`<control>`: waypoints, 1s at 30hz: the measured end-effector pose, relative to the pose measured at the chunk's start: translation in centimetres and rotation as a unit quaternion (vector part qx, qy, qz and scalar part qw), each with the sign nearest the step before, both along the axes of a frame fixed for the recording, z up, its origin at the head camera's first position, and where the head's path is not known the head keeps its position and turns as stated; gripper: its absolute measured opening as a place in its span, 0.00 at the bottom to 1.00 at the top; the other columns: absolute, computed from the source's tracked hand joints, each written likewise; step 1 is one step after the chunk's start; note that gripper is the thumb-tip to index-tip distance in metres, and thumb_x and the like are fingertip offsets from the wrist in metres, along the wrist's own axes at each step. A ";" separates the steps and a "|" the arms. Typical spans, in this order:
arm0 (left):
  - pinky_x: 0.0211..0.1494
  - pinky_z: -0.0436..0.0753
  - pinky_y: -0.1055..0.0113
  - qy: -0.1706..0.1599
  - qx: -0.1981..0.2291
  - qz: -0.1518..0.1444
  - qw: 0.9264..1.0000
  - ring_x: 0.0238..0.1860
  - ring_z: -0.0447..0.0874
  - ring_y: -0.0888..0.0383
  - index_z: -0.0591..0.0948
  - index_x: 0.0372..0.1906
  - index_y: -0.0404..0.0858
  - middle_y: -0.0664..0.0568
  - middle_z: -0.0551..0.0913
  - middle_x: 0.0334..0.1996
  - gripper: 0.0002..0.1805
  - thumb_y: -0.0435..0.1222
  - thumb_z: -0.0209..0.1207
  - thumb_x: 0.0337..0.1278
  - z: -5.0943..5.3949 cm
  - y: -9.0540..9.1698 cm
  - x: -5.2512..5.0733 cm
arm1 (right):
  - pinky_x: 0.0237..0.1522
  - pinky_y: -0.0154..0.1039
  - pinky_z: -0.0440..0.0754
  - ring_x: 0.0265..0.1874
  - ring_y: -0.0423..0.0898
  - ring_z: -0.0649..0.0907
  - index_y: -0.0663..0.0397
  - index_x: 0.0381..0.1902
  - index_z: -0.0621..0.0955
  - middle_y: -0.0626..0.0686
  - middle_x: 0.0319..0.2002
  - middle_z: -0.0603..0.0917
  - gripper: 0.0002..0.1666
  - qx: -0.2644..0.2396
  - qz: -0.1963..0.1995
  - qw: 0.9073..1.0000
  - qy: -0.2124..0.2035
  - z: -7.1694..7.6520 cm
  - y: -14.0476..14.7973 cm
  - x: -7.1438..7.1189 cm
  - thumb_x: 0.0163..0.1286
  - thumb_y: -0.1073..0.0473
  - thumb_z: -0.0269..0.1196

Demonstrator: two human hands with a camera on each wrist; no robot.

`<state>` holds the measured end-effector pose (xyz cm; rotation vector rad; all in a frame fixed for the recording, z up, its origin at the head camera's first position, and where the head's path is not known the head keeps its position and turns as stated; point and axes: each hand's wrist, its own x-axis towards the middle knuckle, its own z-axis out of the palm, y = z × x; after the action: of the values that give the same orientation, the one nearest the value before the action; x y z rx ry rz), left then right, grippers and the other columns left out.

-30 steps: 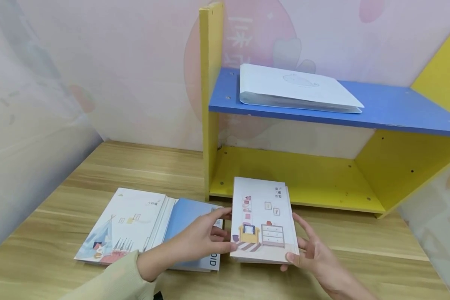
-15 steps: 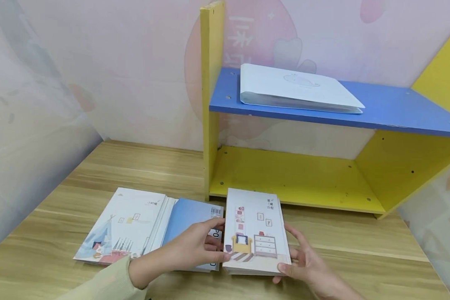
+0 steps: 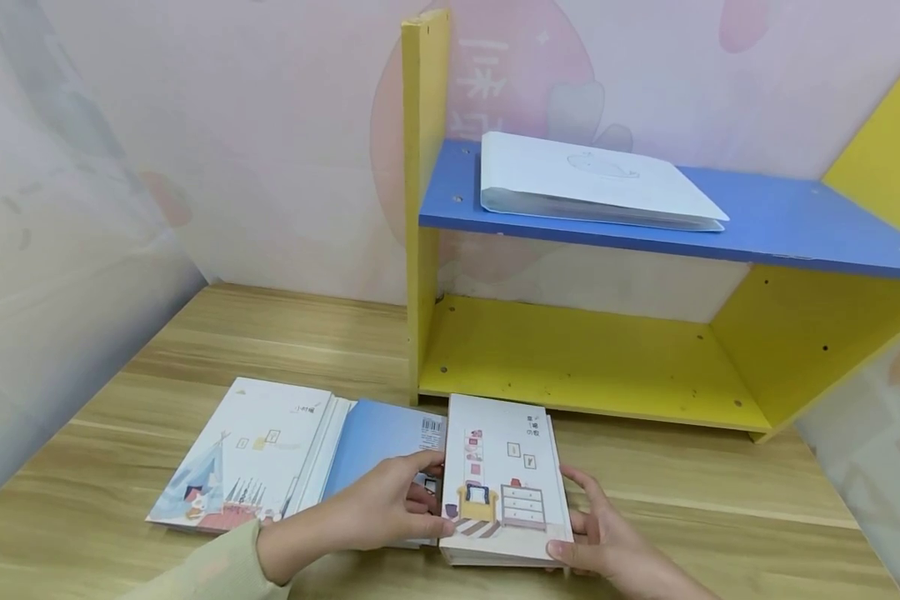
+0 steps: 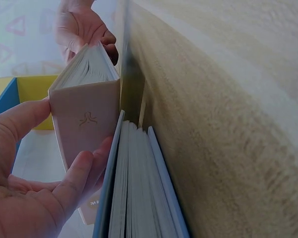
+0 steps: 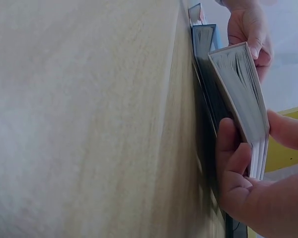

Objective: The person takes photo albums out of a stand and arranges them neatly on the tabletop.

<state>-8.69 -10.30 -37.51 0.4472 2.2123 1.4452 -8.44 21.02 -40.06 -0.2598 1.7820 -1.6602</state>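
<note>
A white book (image 3: 504, 475) with a drawn armchair and chest of drawers on its cover is gripped in both hands, just off the table. My left hand (image 3: 378, 504) pinches its spine side, thumb on the cover and fingers lower down; the left wrist view shows the pale spine (image 4: 88, 119) between them. On the opposite side my right hand (image 3: 603, 542) pinches the page edges near the front corner, fingers beneath. Right beside it on the left lies a blue book (image 3: 375, 442), partly covered by my left hand. Another white book (image 3: 262, 442) with a tent picture lies further left.
Behind the hands stands a yellow shelf unit (image 3: 570, 346) with a blue upper board (image 3: 787, 212). A thick white book (image 3: 592, 179) with a whale drawing lies flat on that board. Underneath is a wood-grain table (image 3: 720, 492), backed by pale printed cloth (image 3: 270, 150).
Both hands have drawn the white armchair book toward me and slightly left, away from the shelf and up close to the blue book. The other books have stayed put.
</note>
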 end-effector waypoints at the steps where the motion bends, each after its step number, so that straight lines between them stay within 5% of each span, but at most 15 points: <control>1: 0.49 0.86 0.63 -0.001 -0.003 -0.001 1.000 0.50 0.86 0.50 0.60 0.73 0.27 0.33 0.71 0.67 0.48 0.41 0.72 0.54 0.0 0.0 0.0 | 0.36 0.36 0.83 0.41 0.47 0.85 0.59 0.77 0.30 0.67 0.57 0.80 0.60 0.000 0.003 1.000 0.003 0.0 0.0 0.0 0.69 0.66 0.63; 6: 0.49 0.86 0.63 0.000 -0.006 -0.009 1.000 0.50 0.86 0.50 0.60 0.73 0.25 0.33 0.71 0.67 0.47 0.41 0.71 0.55 -0.2 -0.2 -0.2 | 0.39 0.36 0.82 0.42 0.46 0.84 0.59 0.77 0.30 0.67 0.57 0.80 0.59 -0.003 0.008 1.000 0.003 -0.2 0.0 -0.1 0.70 0.66 0.62; 12: 0.44 0.86 0.67 0.010 -0.030 -0.010 0.999 0.41 0.86 0.57 0.61 0.73 0.25 0.39 0.81 0.53 0.48 0.42 0.72 0.54 -0.3 -0.2 -0.1 | 0.40 0.38 0.84 0.42 0.48 0.85 0.59 0.76 0.31 0.67 0.56 0.81 0.60 -0.007 0.005 1.000 -0.002 -0.6 -0.2 0.0 0.68 0.67 0.63; 19: 0.45 0.86 0.66 0.007 -0.025 -0.003 1.000 0.42 0.85 0.56 0.61 0.72 0.26 0.34 0.75 0.62 0.48 0.41 0.73 0.52 -0.5 -0.1 -0.1 | 0.39 0.40 0.86 0.41 0.49 0.86 0.57 0.75 0.31 0.63 0.52 0.82 0.61 -0.036 0.007 0.999 -0.006 -0.7 -0.3 -0.2 0.67 0.67 0.64; 30: 0.43 0.86 0.68 0.022 -0.049 -0.009 0.999 0.41 0.83 0.58 0.63 0.71 0.24 0.45 0.82 0.44 0.48 0.41 0.74 0.50 -0.4 -0.2 -0.1 | 0.33 0.34 0.81 0.37 0.46 0.85 0.59 0.75 0.30 0.63 0.54 0.82 0.63 -0.004 0.010 1.000 -0.004 -0.5 -0.5 0.1 0.66 0.63 0.67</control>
<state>-8.81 -10.47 -37.92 0.4696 2.2958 1.3235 -8.33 20.50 -40.61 -0.2749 1.7613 -1.6530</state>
